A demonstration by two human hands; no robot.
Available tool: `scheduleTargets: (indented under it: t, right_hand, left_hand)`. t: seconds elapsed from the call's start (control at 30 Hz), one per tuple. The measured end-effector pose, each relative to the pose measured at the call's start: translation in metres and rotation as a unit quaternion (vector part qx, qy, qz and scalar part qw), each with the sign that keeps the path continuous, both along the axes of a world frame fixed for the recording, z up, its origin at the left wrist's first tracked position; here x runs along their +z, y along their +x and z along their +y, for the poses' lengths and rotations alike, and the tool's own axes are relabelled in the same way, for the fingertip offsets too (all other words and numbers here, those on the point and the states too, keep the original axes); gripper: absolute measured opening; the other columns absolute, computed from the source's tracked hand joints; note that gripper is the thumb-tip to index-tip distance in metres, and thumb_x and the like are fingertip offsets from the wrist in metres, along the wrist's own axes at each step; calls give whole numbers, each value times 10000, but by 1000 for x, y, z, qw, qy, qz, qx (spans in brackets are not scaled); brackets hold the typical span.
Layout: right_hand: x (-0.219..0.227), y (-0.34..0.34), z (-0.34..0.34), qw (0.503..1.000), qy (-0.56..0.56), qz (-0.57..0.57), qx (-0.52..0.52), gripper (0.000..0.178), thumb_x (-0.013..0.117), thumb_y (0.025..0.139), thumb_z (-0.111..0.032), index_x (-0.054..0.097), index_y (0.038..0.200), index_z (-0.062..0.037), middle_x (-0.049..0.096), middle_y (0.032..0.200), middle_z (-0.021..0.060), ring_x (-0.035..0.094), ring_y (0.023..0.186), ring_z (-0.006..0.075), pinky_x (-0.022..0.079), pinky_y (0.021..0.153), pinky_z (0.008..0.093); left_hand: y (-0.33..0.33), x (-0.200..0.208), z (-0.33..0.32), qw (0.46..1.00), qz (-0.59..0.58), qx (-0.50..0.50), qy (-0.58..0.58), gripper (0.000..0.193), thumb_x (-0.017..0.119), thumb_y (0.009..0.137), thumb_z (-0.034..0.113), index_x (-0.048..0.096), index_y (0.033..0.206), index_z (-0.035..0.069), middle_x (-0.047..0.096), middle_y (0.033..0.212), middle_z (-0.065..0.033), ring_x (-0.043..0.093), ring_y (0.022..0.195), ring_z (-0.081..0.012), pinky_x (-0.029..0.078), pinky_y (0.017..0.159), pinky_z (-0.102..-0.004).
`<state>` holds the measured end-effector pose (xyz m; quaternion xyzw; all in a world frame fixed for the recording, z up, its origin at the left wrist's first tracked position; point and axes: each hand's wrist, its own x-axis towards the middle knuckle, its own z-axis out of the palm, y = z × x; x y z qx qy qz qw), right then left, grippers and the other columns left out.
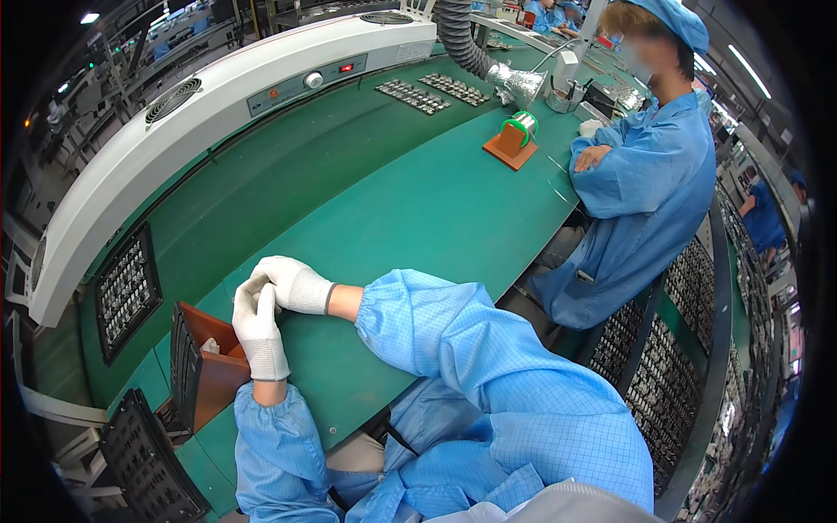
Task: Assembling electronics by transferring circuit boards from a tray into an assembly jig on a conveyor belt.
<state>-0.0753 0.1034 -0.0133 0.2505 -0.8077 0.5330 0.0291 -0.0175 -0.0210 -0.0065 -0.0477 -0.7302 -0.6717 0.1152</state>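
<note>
My left hand (258, 336) and my right hand (296, 284) wear white knit gloves and meet above the green work surface. Their fingers are bent and pressed together, touching the other hand. Anything between them is hidden. Just left of my left hand stands an open brown box (212, 383) with something white inside. A dark slotted tray (182, 370) leans upright along that box's left side. Farther left lies a black tray (128, 292) filled with rows of small metallic parts.
A long white fan unit (131, 148) spans the back. Another black tray (148, 458) tilts at the lower left. Beyond are a wire spool (526, 125) on a brown stand (510, 150), an exhaust hose (462, 39), and a seated co-worker (645, 192) with folded arms.
</note>
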Motion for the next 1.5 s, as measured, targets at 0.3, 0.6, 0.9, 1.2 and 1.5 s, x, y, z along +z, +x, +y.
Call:
scheduleTargets:
  t: [0.3, 0.6, 0.9, 1.2, 1.5]
  right_hand:
    - [4, 3, -3, 1000, -12, -16, -2, 223, 667, 810, -133, 710, 1000, -25, 680, 1016, 164, 665, 961, 346, 542, 847, 411]
    - [12, 5, 4, 999, -20, -33, -8, 208, 669, 808, -144, 725, 976, -35, 697, 966, 180, 686, 902, 347, 556, 788, 416]
    - [12, 9, 6, 1000, -2, -10, 2, 216, 655, 823, -162, 721, 990, -40, 685, 975, 164, 664, 944, 351, 542, 837, 420]
    - [12, 10, 8, 1000, 12, 1, 7, 229, 664, 817, -154, 720, 1008, -40, 680, 1009, 162, 654, 974, 349, 537, 867, 418]
    - [10, 9, 5, 1000, -13, -17, -4, 209, 686, 798, -173, 717, 962, -47, 685, 979, 167, 658, 957, 358, 539, 841, 428]
  left_hand:
    - [0, -1, -2, 1000, -1, 4, -5, 292, 595, 1015, 192, 612, 1208, -27, 640, 986, -21, 548, 805, -63, 444, 690, -211]
    - [2, 7, 7, 999, 8, 9, 30, 217, 589, 989, 100, 640, 1157, -28, 608, 860, -3, 522, 723, -65, 439, 654, -224]
    - [9, 12, 10, 1000, -10, 19, 10, 224, 577, 986, 102, 638, 1158, -28, 608, 884, -10, 520, 736, -67, 446, 667, -232]
    - [9, 9, 10, 999, -13, 19, 24, 227, 577, 987, 109, 638, 1160, -26, 616, 906, -20, 525, 749, -71, 447, 672, -232]
    - [8, 9, 8, 1000, -4, 18, 17, 233, 579, 988, 113, 637, 1166, -25, 627, 922, -27, 544, 767, -77, 460, 688, -234]
